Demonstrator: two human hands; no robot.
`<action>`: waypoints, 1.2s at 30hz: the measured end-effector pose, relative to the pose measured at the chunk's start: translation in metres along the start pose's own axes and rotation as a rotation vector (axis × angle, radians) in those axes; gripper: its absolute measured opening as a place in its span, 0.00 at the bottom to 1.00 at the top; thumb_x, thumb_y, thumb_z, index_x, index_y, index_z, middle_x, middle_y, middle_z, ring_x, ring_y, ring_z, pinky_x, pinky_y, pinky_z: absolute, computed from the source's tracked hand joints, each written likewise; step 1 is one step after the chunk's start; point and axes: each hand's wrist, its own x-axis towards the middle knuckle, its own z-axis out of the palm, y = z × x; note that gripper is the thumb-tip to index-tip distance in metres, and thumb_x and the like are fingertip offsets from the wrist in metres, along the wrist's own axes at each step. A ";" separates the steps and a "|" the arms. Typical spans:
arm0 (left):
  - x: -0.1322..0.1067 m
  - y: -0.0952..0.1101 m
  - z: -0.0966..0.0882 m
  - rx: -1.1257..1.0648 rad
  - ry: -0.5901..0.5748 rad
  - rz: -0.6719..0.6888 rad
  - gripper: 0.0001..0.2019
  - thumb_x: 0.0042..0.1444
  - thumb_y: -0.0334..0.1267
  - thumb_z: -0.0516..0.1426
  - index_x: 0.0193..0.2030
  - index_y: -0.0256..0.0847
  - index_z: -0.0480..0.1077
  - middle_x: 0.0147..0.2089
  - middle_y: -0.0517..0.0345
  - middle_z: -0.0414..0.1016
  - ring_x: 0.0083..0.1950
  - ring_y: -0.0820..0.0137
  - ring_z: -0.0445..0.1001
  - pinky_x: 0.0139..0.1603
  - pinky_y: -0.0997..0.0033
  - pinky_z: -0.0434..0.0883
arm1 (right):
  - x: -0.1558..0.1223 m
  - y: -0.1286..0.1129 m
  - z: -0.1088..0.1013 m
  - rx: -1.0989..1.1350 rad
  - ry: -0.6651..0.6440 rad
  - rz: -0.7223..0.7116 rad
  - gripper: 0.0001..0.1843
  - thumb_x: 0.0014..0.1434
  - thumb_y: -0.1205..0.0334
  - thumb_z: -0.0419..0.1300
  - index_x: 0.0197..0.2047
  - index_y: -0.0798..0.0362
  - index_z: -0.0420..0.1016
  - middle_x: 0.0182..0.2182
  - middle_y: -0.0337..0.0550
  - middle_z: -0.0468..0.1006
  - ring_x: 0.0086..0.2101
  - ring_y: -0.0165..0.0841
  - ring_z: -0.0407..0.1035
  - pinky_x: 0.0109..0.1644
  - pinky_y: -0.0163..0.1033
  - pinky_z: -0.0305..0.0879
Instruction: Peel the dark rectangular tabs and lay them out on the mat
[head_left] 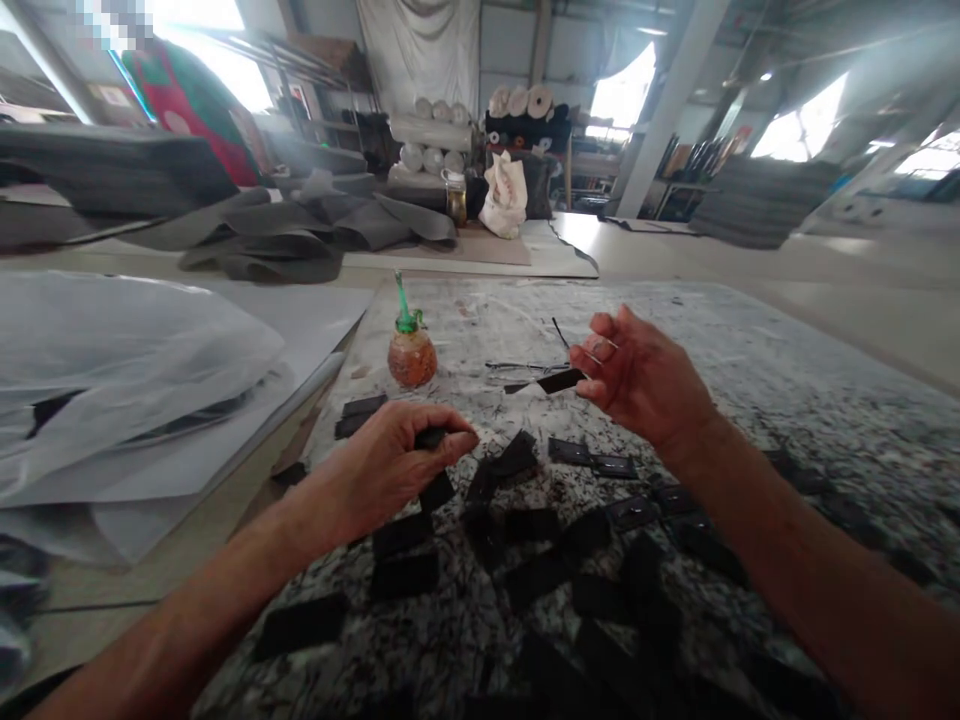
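Note:
My left hand [397, 450] is closed in a pinch over the speckled work board [465, 310]. A small dark piece [431, 437], much like the black pieces on the board, shows between its thumb and fingers. My right hand [630, 375] is raised to the right, its fingers loosely curled and apart, with nothing plain to see in them. Just left of it lie thin-framed eyeglasses [525, 366] and a black strip [561, 380]. Many flat black rectangular pieces [532, 524] are scattered below both hands. A few, such as one black piece [613, 466], look shiny on top.
A round, orange-brown squeeze bottle [412, 358] with a green spout stands beyond my left hand. Clear plastic sheeting [135, 370] covers the left side. Behind are grey fabric [300, 225], a jar [455, 198], a white bag [504, 195] and a person in red and green [195, 110].

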 end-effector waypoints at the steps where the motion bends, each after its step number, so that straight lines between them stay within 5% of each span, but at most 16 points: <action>1: 0.001 0.000 -0.001 0.029 -0.002 0.009 0.14 0.59 0.45 0.53 0.32 0.41 0.76 0.23 0.65 0.69 0.24 0.75 0.64 0.25 0.77 0.59 | 0.006 0.004 -0.004 -0.015 0.003 0.018 0.13 0.62 0.52 0.55 0.30 0.50 0.72 0.19 0.33 0.71 0.29 0.28 0.73 0.22 0.28 0.67; 5: 0.012 0.001 -0.001 0.140 0.001 0.044 0.12 0.59 0.40 0.52 0.33 0.42 0.76 0.21 0.66 0.70 0.23 0.75 0.65 0.27 0.77 0.59 | 0.022 0.026 -0.027 -0.080 0.010 0.135 0.14 0.63 0.53 0.55 0.34 0.55 0.72 0.20 0.34 0.70 0.24 0.27 0.70 0.20 0.29 0.64; 11: 0.040 0.009 0.011 0.288 -0.035 0.116 0.11 0.58 0.36 0.52 0.38 0.43 0.76 0.24 0.62 0.74 0.24 0.72 0.69 0.26 0.74 0.59 | 0.021 0.035 -0.048 -0.168 0.032 0.253 0.16 0.63 0.54 0.56 0.48 0.56 0.69 0.41 0.43 0.74 0.34 0.31 0.71 0.36 0.40 0.71; 20: 0.072 0.021 0.029 0.475 -0.070 0.225 0.16 0.58 0.35 0.51 0.51 0.48 0.72 0.34 0.54 0.80 0.33 0.63 0.76 0.31 0.69 0.62 | 0.020 0.031 -0.054 -0.281 0.068 0.352 0.17 0.63 0.55 0.56 0.51 0.55 0.68 0.46 0.45 0.73 0.39 0.34 0.71 0.41 0.44 0.71; 27: 0.080 0.015 0.037 0.589 -0.182 0.282 0.12 0.60 0.36 0.53 0.47 0.43 0.73 0.34 0.55 0.77 0.35 0.64 0.75 0.36 0.64 0.69 | 0.015 0.026 -0.052 -0.330 0.086 0.410 0.17 0.63 0.55 0.56 0.52 0.55 0.68 0.47 0.46 0.72 0.41 0.35 0.71 0.42 0.46 0.71; 36: 0.083 0.015 0.046 0.641 -0.280 0.305 0.13 0.62 0.42 0.55 0.51 0.38 0.68 0.48 0.52 0.72 0.44 0.65 0.74 0.44 0.58 0.73 | 0.016 0.032 -0.047 -0.371 0.102 0.433 0.18 0.63 0.56 0.57 0.53 0.54 0.67 0.50 0.47 0.71 0.44 0.37 0.70 0.45 0.48 0.70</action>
